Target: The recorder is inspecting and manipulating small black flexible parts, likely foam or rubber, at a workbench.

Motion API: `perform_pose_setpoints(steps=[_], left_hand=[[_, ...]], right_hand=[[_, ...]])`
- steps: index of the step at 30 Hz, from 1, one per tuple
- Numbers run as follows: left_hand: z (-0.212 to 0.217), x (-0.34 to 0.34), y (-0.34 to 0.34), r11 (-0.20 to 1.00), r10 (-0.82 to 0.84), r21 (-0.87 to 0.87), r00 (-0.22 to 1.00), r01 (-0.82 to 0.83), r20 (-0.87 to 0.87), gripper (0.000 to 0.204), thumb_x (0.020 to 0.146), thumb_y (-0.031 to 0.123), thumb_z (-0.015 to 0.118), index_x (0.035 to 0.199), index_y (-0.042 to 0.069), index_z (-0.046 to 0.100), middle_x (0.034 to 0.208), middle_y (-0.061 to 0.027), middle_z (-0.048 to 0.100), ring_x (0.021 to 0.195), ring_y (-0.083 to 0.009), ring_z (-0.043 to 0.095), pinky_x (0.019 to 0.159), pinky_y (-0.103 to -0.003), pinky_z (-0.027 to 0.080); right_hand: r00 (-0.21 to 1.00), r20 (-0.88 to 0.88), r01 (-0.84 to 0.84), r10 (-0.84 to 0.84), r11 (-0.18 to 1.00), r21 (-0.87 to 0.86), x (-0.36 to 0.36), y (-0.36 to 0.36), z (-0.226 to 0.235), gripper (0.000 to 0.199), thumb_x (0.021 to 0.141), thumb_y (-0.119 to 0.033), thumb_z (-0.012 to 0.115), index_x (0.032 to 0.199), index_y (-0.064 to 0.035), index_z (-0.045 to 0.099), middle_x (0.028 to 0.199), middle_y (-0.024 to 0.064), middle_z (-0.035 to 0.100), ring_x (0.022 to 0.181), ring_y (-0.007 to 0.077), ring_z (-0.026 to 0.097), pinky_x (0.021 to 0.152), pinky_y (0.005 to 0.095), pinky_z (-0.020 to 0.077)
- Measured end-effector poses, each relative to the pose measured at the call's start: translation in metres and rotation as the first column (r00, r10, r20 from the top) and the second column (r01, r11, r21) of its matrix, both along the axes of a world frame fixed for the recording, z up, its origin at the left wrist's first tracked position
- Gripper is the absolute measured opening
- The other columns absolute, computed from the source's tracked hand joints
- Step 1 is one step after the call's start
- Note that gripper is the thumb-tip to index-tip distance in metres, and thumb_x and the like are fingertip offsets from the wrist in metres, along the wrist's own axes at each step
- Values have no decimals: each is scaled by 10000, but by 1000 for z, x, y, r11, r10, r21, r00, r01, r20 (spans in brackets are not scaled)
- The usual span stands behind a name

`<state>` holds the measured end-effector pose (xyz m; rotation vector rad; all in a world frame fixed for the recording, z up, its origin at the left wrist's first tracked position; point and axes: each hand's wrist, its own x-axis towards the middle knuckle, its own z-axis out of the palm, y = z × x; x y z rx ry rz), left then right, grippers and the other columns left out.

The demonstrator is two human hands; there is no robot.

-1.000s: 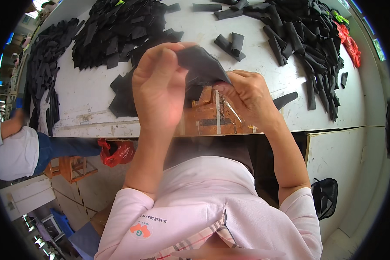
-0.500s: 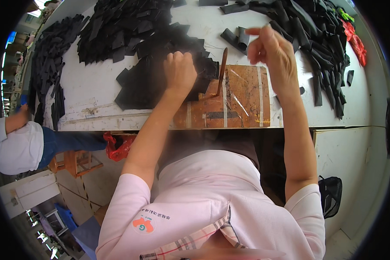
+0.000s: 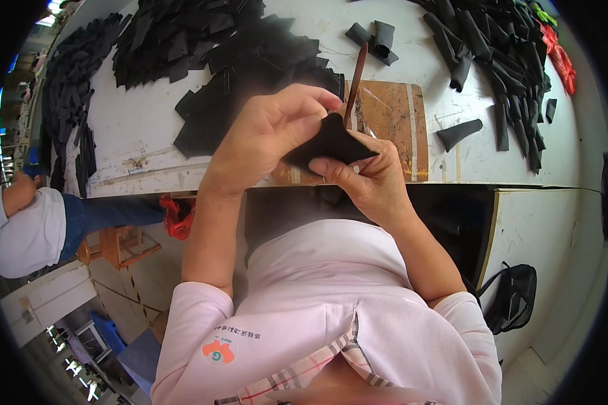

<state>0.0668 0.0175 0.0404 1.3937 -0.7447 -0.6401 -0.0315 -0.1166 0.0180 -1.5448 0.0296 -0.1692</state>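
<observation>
Both hands are raised close to my chest over the table's front edge. My left hand [image 3: 267, 135] pinches the top of a flat black piece of material [image 3: 327, 143]. My right hand [image 3: 371, 179] grips the same black piece from below. A thin brown stick [image 3: 355, 81] rises from between my fingers; I cannot tell which hand holds it. Behind my hands lies a brown wooden board [image 3: 395, 128] on the white table [image 3: 142, 135].
Heaps of black cut pieces [image 3: 203, 40] cover the table's far left and middle. Rolled black pieces [image 3: 493, 61] lie at the far right, with red scraps [image 3: 561, 61] beyond. Another person in a white shirt [image 3: 20, 229] sits at the left. A black bag [image 3: 513, 297] rests on the floor.
Half a second ago my left hand lay on the black pile and my right hand reached far right. Both have come back together, holding a black piece near my chest.
</observation>
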Motion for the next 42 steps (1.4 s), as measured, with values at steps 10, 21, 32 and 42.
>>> perform_pose_setpoints(steps=[10, 21, 32, 42], left_hand=[[6, -56, -5, 878, 474, 46, 852, -476, -223, 215, 840, 185, 519, 900, -20, 539, 778, -77, 594, 648, -120, 581, 515, -215, 468], [-4, -52, -14, 854, 514, 246, 819, -459, -254, 56, 789, 25, 567, 791, -31, 575, 702, -78, 603, 548, -101, 581, 448, -184, 468], [-30, -66, -31, 671, 646, -85, 525, -736, 554, 66, 764, -11, 561, 829, -3, 568, 679, -66, 611, 527, -93, 549, 454, -218, 419], [-25, -50, -27, 804, 591, 11, 797, -595, -123, 248, 697, -76, 525, 938, -22, 523, 759, -60, 544, 466, -23, 417, 384, -153, 303]], right_hand=[[900, 361, 424, -244, 683, -595, -3, -9, -10, 182, 541, -10, 683, 673, -33, 560, 563, 58, 481, 490, 209, 492, 433, 305, 383], [956, 292, 254, 3, 485, -837, -8, -23, -3, 338, 568, -243, 730, 810, -65, 576, 720, 42, 527, 606, 214, 541, 532, 313, 435], [895, 398, 426, -203, 657, -622, 2, -7, -11, 95, 659, -16, 633, 743, 11, 598, 706, 99, 565, 527, 206, 531, 520, 282, 450], [971, -119, -49, 210, 654, 755, 3, -9, -25, 97, 795, -126, 616, 741, -54, 580, 664, -35, 502, 549, 44, 419, 493, 175, 334]])
